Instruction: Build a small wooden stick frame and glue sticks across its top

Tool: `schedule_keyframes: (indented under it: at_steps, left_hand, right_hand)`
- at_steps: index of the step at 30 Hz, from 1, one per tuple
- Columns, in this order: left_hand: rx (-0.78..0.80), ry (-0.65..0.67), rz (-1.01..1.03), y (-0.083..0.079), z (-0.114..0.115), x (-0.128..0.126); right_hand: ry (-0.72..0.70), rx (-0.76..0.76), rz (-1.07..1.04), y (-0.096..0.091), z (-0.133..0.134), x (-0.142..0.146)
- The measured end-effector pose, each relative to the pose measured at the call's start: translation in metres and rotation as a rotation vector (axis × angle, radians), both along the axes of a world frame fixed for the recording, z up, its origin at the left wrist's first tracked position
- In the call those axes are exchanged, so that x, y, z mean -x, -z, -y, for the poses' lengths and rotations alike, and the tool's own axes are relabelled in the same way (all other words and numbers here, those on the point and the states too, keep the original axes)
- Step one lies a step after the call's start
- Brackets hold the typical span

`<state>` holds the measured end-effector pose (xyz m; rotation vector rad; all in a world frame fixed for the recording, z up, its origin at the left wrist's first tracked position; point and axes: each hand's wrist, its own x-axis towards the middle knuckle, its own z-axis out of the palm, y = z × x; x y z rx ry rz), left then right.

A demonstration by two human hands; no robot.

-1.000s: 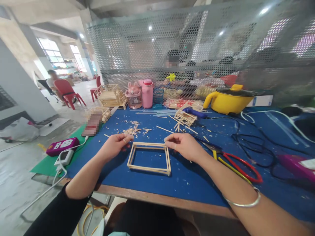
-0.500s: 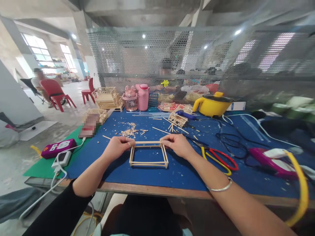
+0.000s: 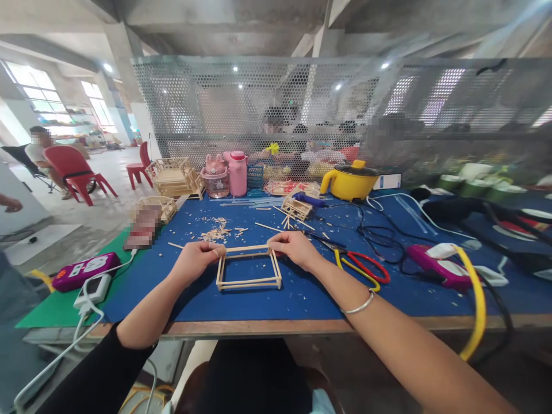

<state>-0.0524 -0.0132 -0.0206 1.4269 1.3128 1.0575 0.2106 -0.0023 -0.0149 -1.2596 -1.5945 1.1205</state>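
Note:
A small box-shaped frame of thin wooden sticks (image 3: 249, 284) stands in front of me on the blue table mat (image 3: 202, 305). My left hand (image 3: 196, 261) pinches its far left corner between thumb and fingers. At the far right corner, my right hand (image 3: 296, 251) grips the frame the same way. Just right of that hand lie scissors-like cutters (image 3: 366, 263) with one red and one yellow handle. Beyond the hands are wood scraps (image 3: 217, 231), loose sticks and a blue glue gun (image 3: 308, 199) resting on a small stick structure (image 3: 295, 209).
A yellow pot (image 3: 351, 183), a pink bottle (image 3: 237, 175) and stacked stick frames (image 3: 175, 178) line the back, before a perforated screen (image 3: 207, 103). A phone (image 3: 142, 227) and purple case (image 3: 86, 271) lie left. Black cables and a purple-and-white item (image 3: 440, 270) are right.
The view has turned slightly right, so everything sits further left. Both hands keep their hold on the stick frame. Another person's hand now shows at the left edge.

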Motion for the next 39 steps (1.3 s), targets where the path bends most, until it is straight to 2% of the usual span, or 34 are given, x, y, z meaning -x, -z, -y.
schedule_keyframes:
  at_steps: [4,8,14,16,19,22,24,26,29,33,39]
  left_hand:
    - [0.027,0.000,0.049,-0.001,0.001,-0.001]
    - [0.039,0.008,0.079,-0.001,0.002,-0.001]
    - [0.020,0.017,0.042,-0.003,0.003,-0.001]
    - [-0.021,0.013,-0.007,-0.002,0.004,0.000]
    - [-0.138,-0.057,-0.116,-0.003,0.004,0.002]
    - [-0.291,-0.122,-0.216,-0.014,0.002,-0.002]
    - [-0.431,-0.027,-0.330,-0.027,-0.002,-0.011]
    - [-0.624,0.200,-0.556,-0.040,-0.007,-0.026]
    - [-0.748,0.433,-0.827,-0.048,-0.015,-0.049]
    - [-0.737,0.504,-0.971,-0.038,-0.021,-0.061]
    - [-0.710,0.527,-0.845,-0.025,-0.022,-0.056]
  right_hand:
    - [0.027,-0.004,-0.037,-0.001,-0.006,-0.011]
    - [0.104,-0.111,-0.032,-0.009,-0.008,-0.023]
    - [-0.005,-0.183,0.132,-0.010,0.002,-0.013]
    - [0.003,-0.218,0.185,-0.011,0.004,-0.012]
    - [0.149,-0.322,0.271,-0.018,-0.001,-0.023]
    - [0.378,-0.451,0.403,-0.033,-0.017,-0.047]
    - [0.468,-0.516,0.527,-0.043,-0.034,-0.063]
    - [0.500,-0.546,0.663,-0.050,-0.053,-0.076]
    - [0.506,-0.506,0.845,-0.052,-0.082,-0.088]
    - [0.430,-0.390,0.982,-0.046,-0.109,-0.098]
    - [0.335,-0.393,0.955,-0.044,-0.122,-0.113]
